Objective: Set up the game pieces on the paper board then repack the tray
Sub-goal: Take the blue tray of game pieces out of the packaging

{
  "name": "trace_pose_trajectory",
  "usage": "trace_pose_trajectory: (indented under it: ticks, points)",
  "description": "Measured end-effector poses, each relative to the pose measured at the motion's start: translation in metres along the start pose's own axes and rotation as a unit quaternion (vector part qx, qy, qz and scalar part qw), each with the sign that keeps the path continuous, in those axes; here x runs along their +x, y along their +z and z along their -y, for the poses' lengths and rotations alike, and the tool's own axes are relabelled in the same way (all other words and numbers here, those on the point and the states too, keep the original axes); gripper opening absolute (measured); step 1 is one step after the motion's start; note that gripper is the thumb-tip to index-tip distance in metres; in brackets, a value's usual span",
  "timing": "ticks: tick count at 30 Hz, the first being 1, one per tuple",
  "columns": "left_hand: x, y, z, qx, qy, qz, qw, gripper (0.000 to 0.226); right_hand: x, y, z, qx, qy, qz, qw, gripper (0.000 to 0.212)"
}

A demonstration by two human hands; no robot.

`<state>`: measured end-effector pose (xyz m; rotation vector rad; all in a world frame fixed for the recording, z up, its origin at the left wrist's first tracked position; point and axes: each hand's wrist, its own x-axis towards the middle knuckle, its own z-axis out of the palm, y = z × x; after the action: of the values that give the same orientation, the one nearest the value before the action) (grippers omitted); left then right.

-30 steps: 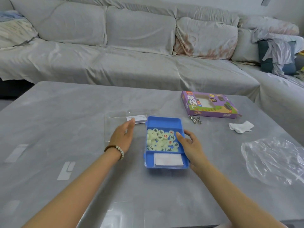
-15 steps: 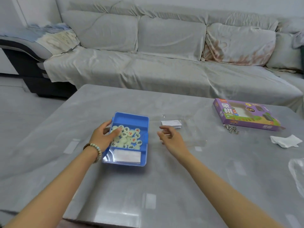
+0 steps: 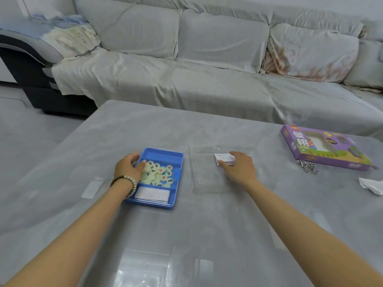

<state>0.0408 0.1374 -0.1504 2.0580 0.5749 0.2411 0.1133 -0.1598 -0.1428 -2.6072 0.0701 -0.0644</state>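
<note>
Left hand point(image 3: 127, 168) grips tray point(image 3: 161, 156) rim; right hand point(image 3: 240, 168) pinches folded paper point(image 3: 224, 157) right of tray — lift it flat, unfold clear of tray.

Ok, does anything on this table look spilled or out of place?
Nothing is spilled. The game pieces lie in a loose heap, but all inside the blue tray. The only strays are a crumpled tissue at the right edge of the table and some metal rings beside the purple box.
</note>
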Motion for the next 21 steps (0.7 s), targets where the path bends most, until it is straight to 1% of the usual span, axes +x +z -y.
trace_pose_trajectory:
  ticks: [2,4,5,7,9,10,12,13,14,15,17,19,21]
  points:
    - [-0.004,0.004,-0.008,0.078,0.023,-0.041,0.996,0.050,0.005,0.003,-0.001,0.001,0.031,0.010,0.999,0.061]
    - [-0.014,0.011,-0.023,0.107,0.094,-0.071,0.987,0.050,0.010,0.005,0.000,0.023,0.079,0.007,0.997,0.060]
    - [-0.020,0.018,-0.032,0.101,0.138,-0.064,0.983,0.049,0.012,0.006,0.002,0.031,0.097,0.003,0.995,0.061]
    - [-0.033,0.034,-0.046,0.092,0.207,-0.018,0.974,0.048,0.015,0.008,0.010,0.018,0.123,-0.015,0.992,0.068]
    - [-0.041,0.052,-0.056,0.102,0.232,0.029,0.967,0.048,0.017,0.009,0.017,0.009,0.154,-0.012,0.988,0.074]
    - [-0.043,0.060,-0.060,0.109,0.239,0.044,0.964,0.048,0.021,0.012,0.018,0.023,0.176,-0.002,0.984,0.074]
    - [-0.046,0.072,-0.066,0.120,0.243,0.060,0.961,0.049,0.024,0.014,0.018,0.093,0.218,0.015,0.971,0.066]
    - [-0.047,0.077,-0.068,0.128,0.240,0.069,0.960,0.049,0.025,0.014,0.017,0.131,0.219,0.022,0.966,0.059]
    - [-0.049,0.081,-0.069,0.143,0.236,0.080,0.958,0.049,0.026,0.013,0.014,0.168,0.203,0.023,0.964,0.052]
    - [-0.050,0.086,-0.070,0.165,0.236,0.092,0.953,0.050,0.024,0.010,0.012,0.208,0.177,0.021,0.962,0.041]
    - [-0.057,0.095,-0.073,0.213,0.240,0.124,0.939,0.052,0.018,-0.003,0.009,0.298,0.135,0.023,0.945,0.022]
    - [-0.064,0.106,-0.077,0.245,0.233,0.164,0.927,0.053,0.007,-0.027,0.002,0.360,0.093,0.024,0.928,0.015]
    - [-0.072,0.120,-0.080,0.287,0.216,0.203,0.911,0.051,-0.001,-0.053,-0.017,0.379,0.050,0.014,0.924,0.011]
